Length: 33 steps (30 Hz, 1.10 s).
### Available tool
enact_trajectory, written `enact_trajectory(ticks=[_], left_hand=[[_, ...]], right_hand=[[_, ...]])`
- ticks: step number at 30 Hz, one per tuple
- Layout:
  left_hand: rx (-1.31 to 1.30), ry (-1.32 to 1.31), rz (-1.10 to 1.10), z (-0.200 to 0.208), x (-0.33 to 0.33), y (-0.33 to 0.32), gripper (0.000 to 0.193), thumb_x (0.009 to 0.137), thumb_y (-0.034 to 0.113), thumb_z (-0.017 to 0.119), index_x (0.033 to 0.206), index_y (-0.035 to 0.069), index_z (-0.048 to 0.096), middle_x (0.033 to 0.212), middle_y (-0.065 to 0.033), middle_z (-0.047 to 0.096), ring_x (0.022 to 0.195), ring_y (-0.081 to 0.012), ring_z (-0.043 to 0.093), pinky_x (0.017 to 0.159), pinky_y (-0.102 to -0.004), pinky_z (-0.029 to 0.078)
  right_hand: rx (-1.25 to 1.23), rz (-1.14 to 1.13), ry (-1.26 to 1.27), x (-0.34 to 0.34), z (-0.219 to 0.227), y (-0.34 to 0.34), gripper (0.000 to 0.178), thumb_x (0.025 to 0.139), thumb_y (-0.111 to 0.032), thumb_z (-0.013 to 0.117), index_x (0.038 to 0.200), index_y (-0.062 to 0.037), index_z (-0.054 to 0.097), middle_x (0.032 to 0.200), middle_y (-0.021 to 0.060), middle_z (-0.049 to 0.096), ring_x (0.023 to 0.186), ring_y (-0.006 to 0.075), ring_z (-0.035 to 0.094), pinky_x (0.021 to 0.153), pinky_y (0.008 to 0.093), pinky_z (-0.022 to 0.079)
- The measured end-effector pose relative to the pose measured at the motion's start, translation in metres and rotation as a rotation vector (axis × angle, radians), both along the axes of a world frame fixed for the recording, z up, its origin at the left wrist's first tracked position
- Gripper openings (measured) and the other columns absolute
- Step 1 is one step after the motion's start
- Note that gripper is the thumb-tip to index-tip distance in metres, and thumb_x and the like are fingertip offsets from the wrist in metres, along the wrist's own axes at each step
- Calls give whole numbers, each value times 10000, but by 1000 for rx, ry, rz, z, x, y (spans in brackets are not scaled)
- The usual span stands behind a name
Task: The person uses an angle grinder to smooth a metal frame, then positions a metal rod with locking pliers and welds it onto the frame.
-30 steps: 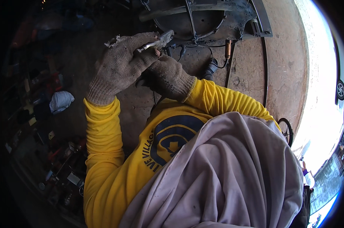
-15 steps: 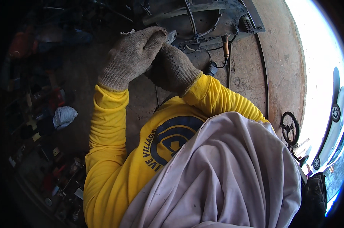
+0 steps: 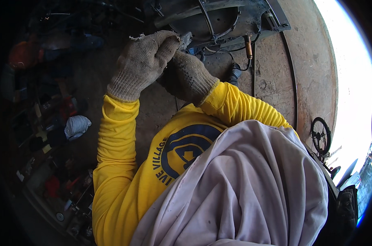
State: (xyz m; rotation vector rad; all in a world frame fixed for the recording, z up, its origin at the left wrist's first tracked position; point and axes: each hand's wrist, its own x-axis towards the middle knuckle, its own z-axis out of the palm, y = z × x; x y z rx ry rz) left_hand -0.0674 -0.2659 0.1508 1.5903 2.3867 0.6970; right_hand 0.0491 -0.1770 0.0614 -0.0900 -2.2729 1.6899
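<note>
Grey metal piece (image 3: 186, 40) is held in the curled left hand (image 3: 144, 62) near the dark panel (image 3: 249, 19), the right hand (image 3: 190, 74) pressed alongside, its grip hidden, and work seems underway, completion unshown.

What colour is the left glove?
The left glove is brownish grey, showing best in the head view.

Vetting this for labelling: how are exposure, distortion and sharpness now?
Head view: outdoor ground blown white at right, clutter at left sunk in shadow; head view: floor edge bows fisheye-style, corners black; head view: left hand and right hand fairly sharp, but the metal piece by them is mostly hidden, its detail unclear.
</note>
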Motion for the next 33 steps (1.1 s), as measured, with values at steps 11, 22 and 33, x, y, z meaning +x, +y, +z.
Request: enact_trajectory(ticks=[11, 22, 33], left_hand=[[29, 33, 70, 9, -7, 9, 276, 1033, 296, 622, 1137, 54, 702, 887, -105, 769, 767, -224, 753, 691, -333, 599], [-60, -432, 394, 49, -7, -80, 215, 1049, 168, 595, 1181, 13, 661, 944, -101, 737, 848, -142, 717, 778, -261, 576], [748, -837, 450, -82, 38, -65, 473, 1036, 212, 602, 1446, 4, 494, 1199, -66, 645, 1005, -148, 663, 872, -282, 588]], right_hand=[[-1222, -98, -327, 14, -26, -42, 388, 884, -109, 743, 1223, -8, 585, 992, 164, 726, 915, 280, 739, 814, 380, 633], [-404, 198, -433, 19, 26, 8, 379, 991, -314, 646, 1240, -31, 612, 981, 165, 739, 814, 284, 747, 702, 410, 612], [279, 352, -138, 26, 78, 35, 431, 990, -395, 634, 1166, -3, 669, 995, 175, 735, 908, 308, 739, 791, 386, 590]])
